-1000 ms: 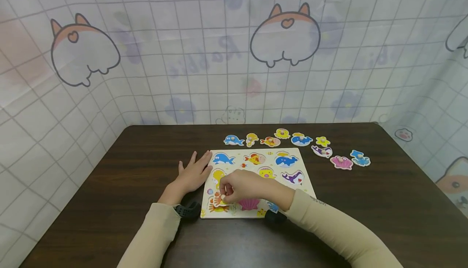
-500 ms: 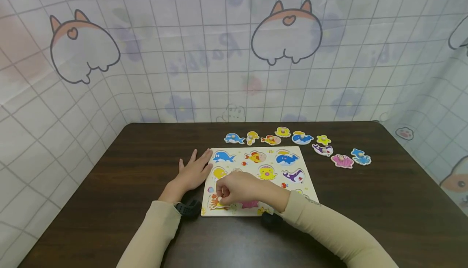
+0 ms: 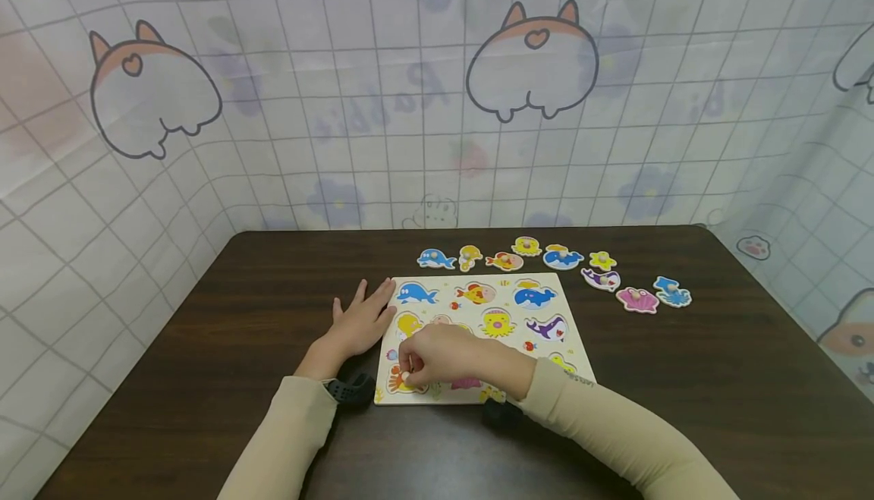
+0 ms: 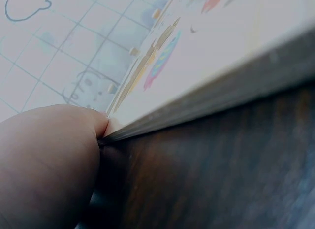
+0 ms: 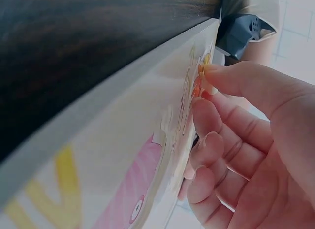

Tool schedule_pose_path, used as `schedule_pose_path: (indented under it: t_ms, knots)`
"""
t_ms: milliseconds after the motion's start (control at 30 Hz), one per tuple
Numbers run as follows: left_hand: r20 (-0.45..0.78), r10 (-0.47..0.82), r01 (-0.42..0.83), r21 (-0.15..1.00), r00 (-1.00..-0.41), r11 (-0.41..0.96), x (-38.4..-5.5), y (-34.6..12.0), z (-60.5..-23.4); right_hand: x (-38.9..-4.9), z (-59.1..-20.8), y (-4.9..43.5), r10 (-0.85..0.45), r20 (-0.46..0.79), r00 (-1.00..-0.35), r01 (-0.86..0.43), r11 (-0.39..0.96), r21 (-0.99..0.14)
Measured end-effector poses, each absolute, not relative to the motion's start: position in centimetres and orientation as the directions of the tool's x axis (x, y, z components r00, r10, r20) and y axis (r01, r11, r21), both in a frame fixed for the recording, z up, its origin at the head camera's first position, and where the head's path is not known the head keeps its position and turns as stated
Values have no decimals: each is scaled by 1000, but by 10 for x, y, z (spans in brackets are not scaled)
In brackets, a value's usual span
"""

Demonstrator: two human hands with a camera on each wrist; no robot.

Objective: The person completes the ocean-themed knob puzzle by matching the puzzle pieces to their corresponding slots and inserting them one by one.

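A pale wooden puzzle board with sea-animal pictures lies on the dark table. My right hand pinches the small knob of an orange crab puzzle piece at the board's near left corner. In the right wrist view the thumb and index finger meet at that knob, the other fingers curling beside it; the crab sits at or in its matching picture, partly covered. My left hand lies with fingers spread at the board's left edge, its thumb side touching the edge in the left wrist view.
Behind the board lie several knobbed pieces, among them a blue dolphin, a seahorse and a red-yellow fish. Farther right are a purple whale, a pink shell and a blue piece. A patterned curtain stands behind the table.
My right hand has moved slightly left and down with the crab piece, which now lines up with the crab picture. The left hand has stayed at the board's edge.
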State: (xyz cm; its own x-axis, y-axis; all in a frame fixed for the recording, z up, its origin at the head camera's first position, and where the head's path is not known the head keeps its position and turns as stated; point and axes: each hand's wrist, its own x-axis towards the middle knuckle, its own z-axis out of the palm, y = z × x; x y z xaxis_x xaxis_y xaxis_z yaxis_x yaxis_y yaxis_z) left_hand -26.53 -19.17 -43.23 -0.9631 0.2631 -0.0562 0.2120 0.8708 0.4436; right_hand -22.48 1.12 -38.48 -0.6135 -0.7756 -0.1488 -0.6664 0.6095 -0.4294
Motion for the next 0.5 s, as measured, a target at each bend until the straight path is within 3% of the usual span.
schedule_pose_path:
  t_ms: [500]
  knots:
    - [-52,266,217,442,-962,870,-265,-192,-431,-225,-385,10,-785,-122,-607,-703,602,-379]
